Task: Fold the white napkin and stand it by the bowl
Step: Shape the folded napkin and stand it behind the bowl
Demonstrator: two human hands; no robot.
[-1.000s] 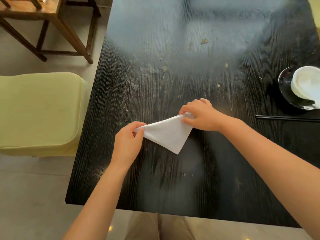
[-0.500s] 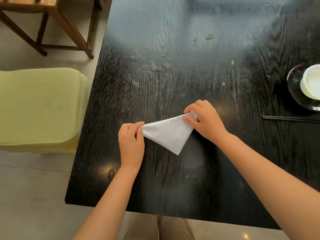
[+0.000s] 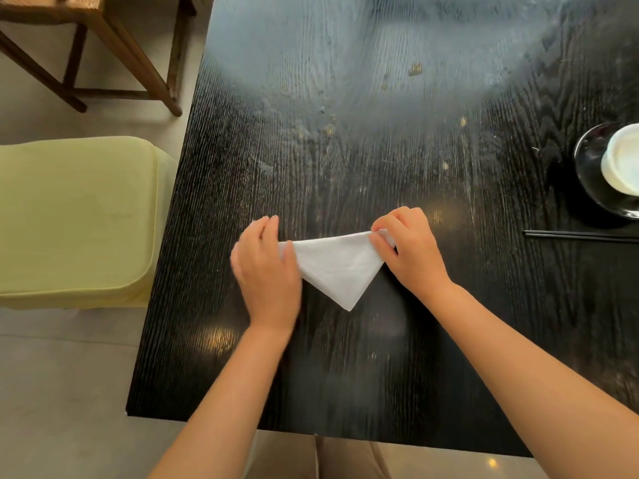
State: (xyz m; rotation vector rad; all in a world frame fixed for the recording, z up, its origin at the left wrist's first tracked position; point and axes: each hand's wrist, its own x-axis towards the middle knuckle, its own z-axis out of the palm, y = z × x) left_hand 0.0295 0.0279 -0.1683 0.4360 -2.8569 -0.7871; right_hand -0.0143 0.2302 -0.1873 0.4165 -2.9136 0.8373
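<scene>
Nearest the camera, two bare forearms reach in from the bottom edge, over the near rim of the black wood-grain table (image 3: 345,392). The left hand (image 3: 264,267) lies palm down over the left corner of the white napkin (image 3: 337,266), fingers stretched forward and a little blurred; whether it pins the corner or merely covers it, I cannot tell. The right hand (image 3: 411,248) pinches the napkin's right corner, fingertips (image 3: 377,240) curled tightly onto the cloth. The napkin sits between the hands, folded into a triangle, its long edge running from nine to three o'clock on the far side and its point aimed at six o'clock, toward the person. It appears flat on the table.

Out at three o'clock from the napkin, well apart, lie black chopsticks (image 3: 581,235), cut off by the right edge. Just beyond them, at about two o'clock, stands the white bowl (image 3: 622,160) on a dark glossy saucer (image 3: 587,167), both partly out of view.

Off the table at nine o'clock sits a yellow-green cushioned seat (image 3: 72,216). Farther still, at eleven o'clock, stand the brown legs of a wooden chair (image 3: 114,39) on pale floor. Pale glare washes the far tabletop.
</scene>
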